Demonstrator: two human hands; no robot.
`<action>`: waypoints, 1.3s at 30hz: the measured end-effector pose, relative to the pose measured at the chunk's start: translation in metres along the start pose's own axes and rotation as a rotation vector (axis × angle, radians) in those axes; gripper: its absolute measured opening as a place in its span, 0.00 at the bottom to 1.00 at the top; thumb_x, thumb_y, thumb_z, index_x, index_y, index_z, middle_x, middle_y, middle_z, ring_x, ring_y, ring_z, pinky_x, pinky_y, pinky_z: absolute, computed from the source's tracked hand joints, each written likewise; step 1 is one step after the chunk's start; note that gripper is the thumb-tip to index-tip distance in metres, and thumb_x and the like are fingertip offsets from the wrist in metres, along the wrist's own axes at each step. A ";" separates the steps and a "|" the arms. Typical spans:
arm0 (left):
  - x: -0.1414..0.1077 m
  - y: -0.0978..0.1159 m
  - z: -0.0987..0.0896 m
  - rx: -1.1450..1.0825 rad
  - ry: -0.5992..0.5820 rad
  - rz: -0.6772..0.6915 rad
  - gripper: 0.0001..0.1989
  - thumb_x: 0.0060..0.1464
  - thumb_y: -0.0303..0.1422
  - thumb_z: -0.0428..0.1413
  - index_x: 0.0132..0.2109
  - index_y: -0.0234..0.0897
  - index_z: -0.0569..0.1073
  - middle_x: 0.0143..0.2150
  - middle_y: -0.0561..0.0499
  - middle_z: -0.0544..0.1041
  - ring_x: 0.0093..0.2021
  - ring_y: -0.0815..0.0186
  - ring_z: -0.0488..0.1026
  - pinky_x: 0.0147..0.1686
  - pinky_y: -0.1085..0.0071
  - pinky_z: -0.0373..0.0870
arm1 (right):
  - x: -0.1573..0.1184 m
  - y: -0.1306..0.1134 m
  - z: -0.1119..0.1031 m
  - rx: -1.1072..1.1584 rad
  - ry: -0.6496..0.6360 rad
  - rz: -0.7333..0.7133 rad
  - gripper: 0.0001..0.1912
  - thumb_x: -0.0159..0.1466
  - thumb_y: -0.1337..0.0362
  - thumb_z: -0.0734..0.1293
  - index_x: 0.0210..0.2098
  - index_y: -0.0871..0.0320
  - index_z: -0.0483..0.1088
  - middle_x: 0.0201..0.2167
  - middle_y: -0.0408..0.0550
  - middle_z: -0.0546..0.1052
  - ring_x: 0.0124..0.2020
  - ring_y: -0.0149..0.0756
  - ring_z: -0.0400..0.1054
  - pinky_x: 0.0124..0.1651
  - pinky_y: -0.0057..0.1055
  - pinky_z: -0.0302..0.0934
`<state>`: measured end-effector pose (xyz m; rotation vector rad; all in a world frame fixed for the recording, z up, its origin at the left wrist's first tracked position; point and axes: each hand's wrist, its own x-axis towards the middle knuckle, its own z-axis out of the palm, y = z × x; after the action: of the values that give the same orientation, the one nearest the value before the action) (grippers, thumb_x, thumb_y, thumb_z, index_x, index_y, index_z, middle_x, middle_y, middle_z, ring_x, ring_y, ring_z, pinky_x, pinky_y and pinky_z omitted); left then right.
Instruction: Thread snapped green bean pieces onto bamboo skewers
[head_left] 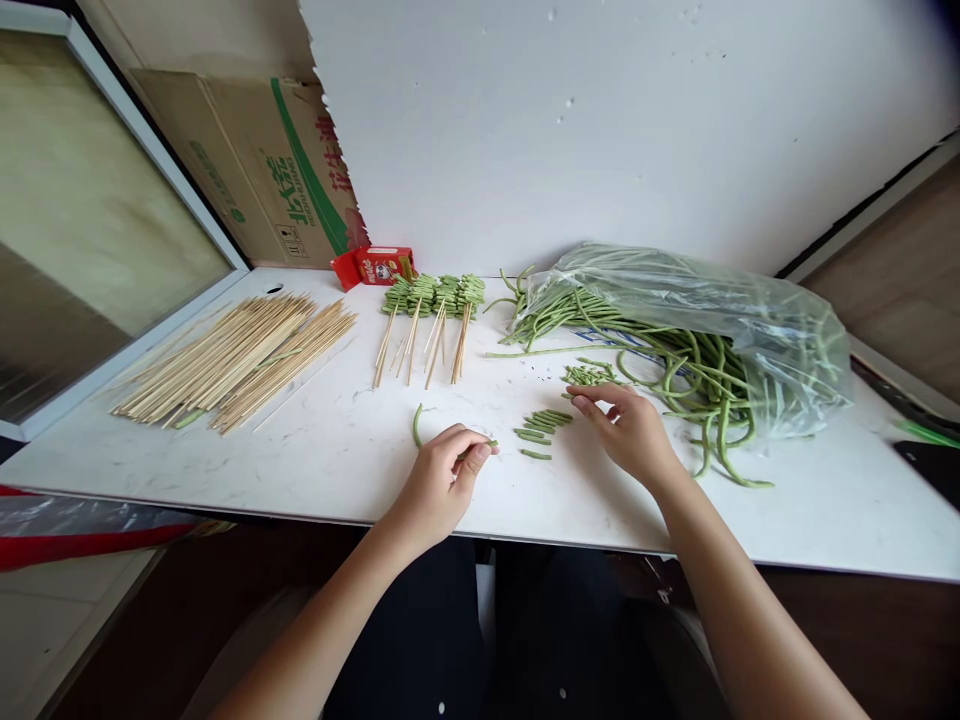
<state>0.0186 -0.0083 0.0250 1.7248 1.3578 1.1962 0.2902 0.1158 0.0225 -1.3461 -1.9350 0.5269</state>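
My left hand [444, 482] is closed on a long green bean, whose end shows past the thumb and whose curved tail [417, 424] sticks out beyond the knuckles. To its right, my right hand [627, 430] pinches a short piece of green bean [568, 397] between thumb and fingertips. Between the two hands lie several cut bean pieces [541, 424] side by side, with one piece [536, 455] apart in front. A small heap of bean ends [591, 373] is just behind my right fingers.
Bamboo skewers [225, 355] lie in a pile at left. Skewered bean bundles [435, 295] stand in a row at the back by a red box [385, 265]. A clear plastic bag [795, 340] of long beans [720, 370] occupies the right. A cardboard box [262, 170] is behind.
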 end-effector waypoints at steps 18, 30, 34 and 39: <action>-0.002 -0.011 0.007 0.064 0.048 0.116 0.21 0.68 0.27 0.59 0.65 0.42 0.73 0.44 0.48 0.81 0.45 0.63 0.80 0.49 0.65 0.80 | -0.012 -0.037 -0.010 0.085 -0.223 -0.134 0.21 0.74 0.44 0.66 0.53 0.50 0.81 0.50 0.53 0.85 0.54 0.51 0.74 0.44 0.40 0.69; -0.005 -0.001 0.006 0.147 0.023 0.159 0.12 0.68 0.29 0.60 0.56 0.40 0.78 0.45 0.47 0.83 0.44 0.62 0.82 0.45 0.66 0.80 | -0.024 -0.062 0.005 0.262 -0.343 -0.322 0.08 0.71 0.56 0.73 0.45 0.50 0.83 0.38 0.50 0.83 0.41 0.42 0.75 0.40 0.37 0.67; -0.003 -0.002 0.006 0.183 0.037 0.176 0.07 0.69 0.28 0.58 0.50 0.39 0.81 0.44 0.47 0.83 0.43 0.63 0.81 0.43 0.67 0.77 | -0.025 -0.063 0.009 0.253 -0.374 -0.333 0.08 0.69 0.56 0.75 0.44 0.51 0.82 0.39 0.50 0.83 0.42 0.42 0.74 0.41 0.37 0.67; -0.004 -0.004 0.010 0.189 0.049 0.208 0.07 0.69 0.27 0.58 0.48 0.39 0.81 0.43 0.47 0.82 0.42 0.63 0.80 0.42 0.68 0.76 | -0.030 -0.068 0.019 0.272 -0.365 -0.348 0.06 0.70 0.58 0.74 0.41 0.52 0.82 0.36 0.49 0.82 0.40 0.42 0.72 0.42 0.38 0.67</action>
<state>0.0261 -0.0103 0.0168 2.0234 1.3844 1.2635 0.2389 0.0638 0.0468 -0.7577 -2.2293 0.8689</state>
